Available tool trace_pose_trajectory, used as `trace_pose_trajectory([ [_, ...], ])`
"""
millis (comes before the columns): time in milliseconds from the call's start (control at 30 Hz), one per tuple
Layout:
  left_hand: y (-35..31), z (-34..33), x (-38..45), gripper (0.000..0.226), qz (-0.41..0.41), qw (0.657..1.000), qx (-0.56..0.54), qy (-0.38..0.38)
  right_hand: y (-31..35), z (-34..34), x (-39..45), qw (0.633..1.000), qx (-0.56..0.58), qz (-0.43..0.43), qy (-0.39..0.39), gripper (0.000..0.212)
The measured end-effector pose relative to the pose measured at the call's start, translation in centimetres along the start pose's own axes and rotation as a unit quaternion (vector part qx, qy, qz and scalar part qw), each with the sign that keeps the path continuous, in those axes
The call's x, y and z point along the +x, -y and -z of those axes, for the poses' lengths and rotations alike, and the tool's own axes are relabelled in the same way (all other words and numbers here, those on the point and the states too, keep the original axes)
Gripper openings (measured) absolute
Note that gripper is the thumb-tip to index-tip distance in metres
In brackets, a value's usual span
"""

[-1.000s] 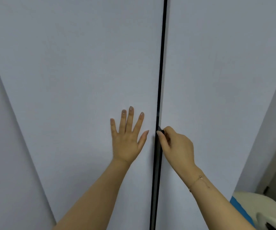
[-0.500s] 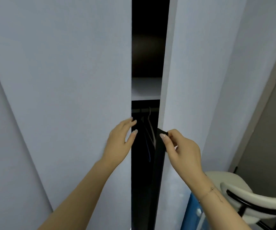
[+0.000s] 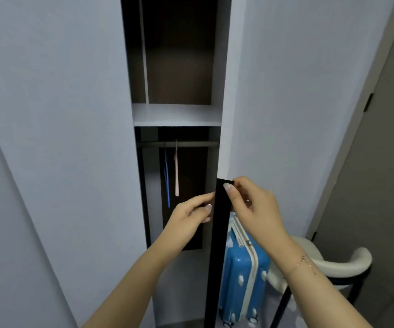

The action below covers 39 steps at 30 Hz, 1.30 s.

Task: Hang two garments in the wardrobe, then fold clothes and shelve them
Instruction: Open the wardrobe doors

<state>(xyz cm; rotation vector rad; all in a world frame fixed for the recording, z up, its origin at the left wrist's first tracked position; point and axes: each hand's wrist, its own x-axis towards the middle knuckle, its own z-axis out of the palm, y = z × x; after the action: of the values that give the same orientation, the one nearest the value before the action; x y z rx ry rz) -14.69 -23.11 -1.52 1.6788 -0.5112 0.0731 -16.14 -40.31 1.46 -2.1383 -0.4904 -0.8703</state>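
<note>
We are opening the wardrobe, and both hands are on the black edge strip point(image 3: 218, 233) of the right door point(image 3: 286, 102), which runs down the middle of the frame. Our right hand point(image 3: 250, 207) pinches the top of the strip between thumb and curled fingers; our left hand point(image 3: 190, 215) curls onto its other side, just below. To do this well we should keep both grips on the rigid edge and swing the door steadily toward the right, minding the blue suitcase point(image 3: 243, 280) and the cream chair point(image 3: 328, 263) at lower right, which look close enough to catch it.

The doors are smooth, matt, pale grey panels; the left door point(image 3: 54, 114) fills the left half of the frame. Inside, at center, the dark lining frames a flat pale shelf point(image 3: 177, 114), and under it a thin metal rail point(image 3: 179, 144) carries two slim hangers point(image 3: 176, 171), one blue, one pinkish. No garments are in view, so hanging has not begun.
</note>
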Motion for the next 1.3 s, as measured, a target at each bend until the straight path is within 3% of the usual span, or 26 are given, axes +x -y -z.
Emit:
trace_pose_trajectory([
  [133,-1.5,-5.9,-0.4,0.039,-0.003,1.000,0.000,0.016,-2.4,5.5,-1.6,0.999,-0.028,-0.032,0.005,0.030],
  [367,-2.7,-14.0,-0.4,0.052,-0.007,0.998,0.014,0.066,-6.1,11.6,-3.2,0.994,-0.054,-0.094,-0.022,0.023],
  [500,-2.8,-16.5,0.2,0.056,-0.010,0.996,0.030,0.085,-6.7,13.2,-3.8,0.990,-0.062,-0.115,-0.044,0.019],
  [633,-2.3,-16.5,1.0,0.051,-0.025,0.995,0.033,0.093,-6.2,13.5,-4.8,0.985,-0.050,-0.155,-0.047,0.030],
  [700,-1.7,-15.3,1.4,0.048,-0.025,0.992,0.029,0.123,-5.5,13.2,-5.6,0.979,-0.120,-0.147,-0.073,0.039],
  [767,-1.2,-13.6,2.0,0.043,-0.032,0.989,0.047,0.136,-4.1,12.7,-5.8,0.968,-0.193,-0.076,-0.144,0.043],
  [833,-0.7,-11.5,2.9,0.042,-0.052,0.992,0.063,0.096,-2.5,11.7,-5.2,0.958,-0.227,0.034,-0.173,0.046],
  [967,0.0,-5.5,5.0,0.038,-0.085,0.989,0.119,-0.024,-0.5,7.7,-2.1,0.950,-0.250,0.152,-0.106,0.052],
  [1133,0.0,5.0,8.8,0.041,-0.129,0.940,0.283,-0.142,-0.1,-0.5,3.7,0.930,-0.327,0.161,-0.041,0.065],
  [1300,-0.5,14.7,12.9,0.049,-0.173,0.860,0.427,-0.218,-0.9,-9.2,10.2,0.898,-0.421,0.128,-0.007,0.077],
])
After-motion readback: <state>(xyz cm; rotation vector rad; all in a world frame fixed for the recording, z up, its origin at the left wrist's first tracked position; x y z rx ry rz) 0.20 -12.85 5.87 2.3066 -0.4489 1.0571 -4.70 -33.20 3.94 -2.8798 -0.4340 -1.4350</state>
